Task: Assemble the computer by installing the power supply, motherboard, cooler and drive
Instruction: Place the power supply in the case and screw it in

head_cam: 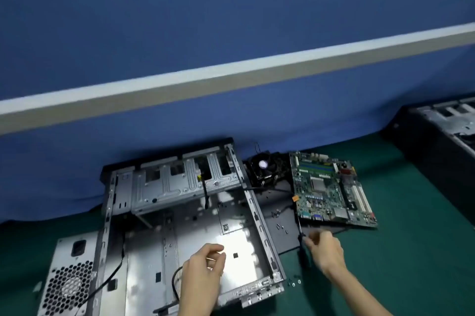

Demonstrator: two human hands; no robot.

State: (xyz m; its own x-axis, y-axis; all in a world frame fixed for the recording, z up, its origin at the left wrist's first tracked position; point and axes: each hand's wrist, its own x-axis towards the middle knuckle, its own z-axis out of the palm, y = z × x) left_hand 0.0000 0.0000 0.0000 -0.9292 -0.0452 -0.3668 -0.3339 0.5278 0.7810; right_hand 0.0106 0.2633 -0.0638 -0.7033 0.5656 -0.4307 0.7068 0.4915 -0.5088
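An open metal computer case lies flat on the green table, its drive cage at the far end. The grey power supply rests outside it at the lower left. To the right lies the green motherboard, and the black fan cooler sits behind it. My left hand hovers over the case floor with thumb and forefinger drawn together; whether they pinch anything is unclear. My right hand pinches a black screwdriver beside the case's right wall.
A black side panel under the motherboard's edge carries loose screws. More screws lie on the mat by the case's near corner. A black cable loops inside the case. Another case stands far right. A blue partition backs the table.
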